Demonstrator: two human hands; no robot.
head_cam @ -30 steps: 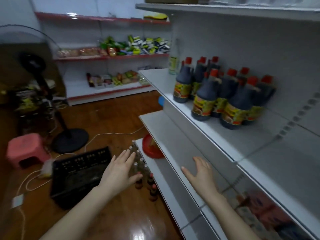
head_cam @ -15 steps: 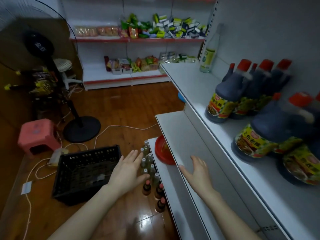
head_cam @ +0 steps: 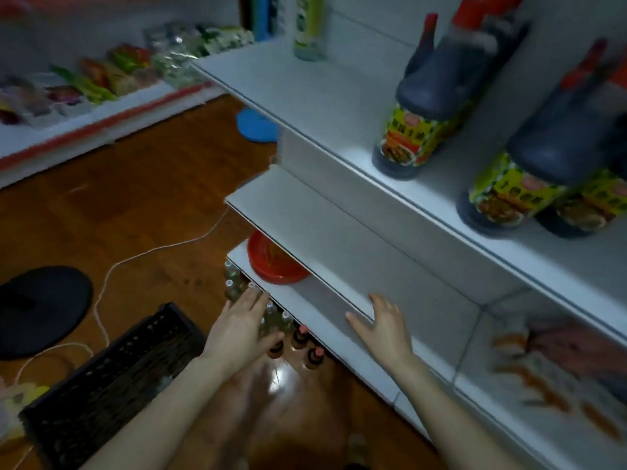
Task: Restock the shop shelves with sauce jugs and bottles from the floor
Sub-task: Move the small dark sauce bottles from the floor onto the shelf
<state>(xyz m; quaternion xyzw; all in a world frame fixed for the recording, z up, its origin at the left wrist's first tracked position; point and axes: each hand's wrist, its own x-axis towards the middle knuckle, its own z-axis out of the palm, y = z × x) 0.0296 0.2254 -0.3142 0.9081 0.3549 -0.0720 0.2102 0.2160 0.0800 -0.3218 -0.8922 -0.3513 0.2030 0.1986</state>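
Note:
Several small bottles (head_cam: 307, 347) stand on the wooden floor against the bottom shelf, some clear with white caps, some dark with red caps. My left hand (head_cam: 241, 325) hovers open just above them, fingers spread, holding nothing. My right hand (head_cam: 383, 329) is open too, over the front edge of the middle shelf (head_cam: 305, 212), which is bare. Dark sauce jugs (head_cam: 431, 96) with red caps and yellow labels stand on the upper shelf (head_cam: 315, 96) at the right.
A black plastic crate (head_cam: 112, 378) sits on the floor left of my arms. A red bowl (head_cam: 271, 259) lies on the bottom shelf. A fan base (head_cam: 40, 307) and white cord (head_cam: 142, 256) lie on the floor. A tall clear bottle (head_cam: 307, 28) stands far back.
My view has dropped and moved closer to the shelves. Both hands have reached a little further down and forward, the left one nearer the floor bottles. Nothing was picked up.

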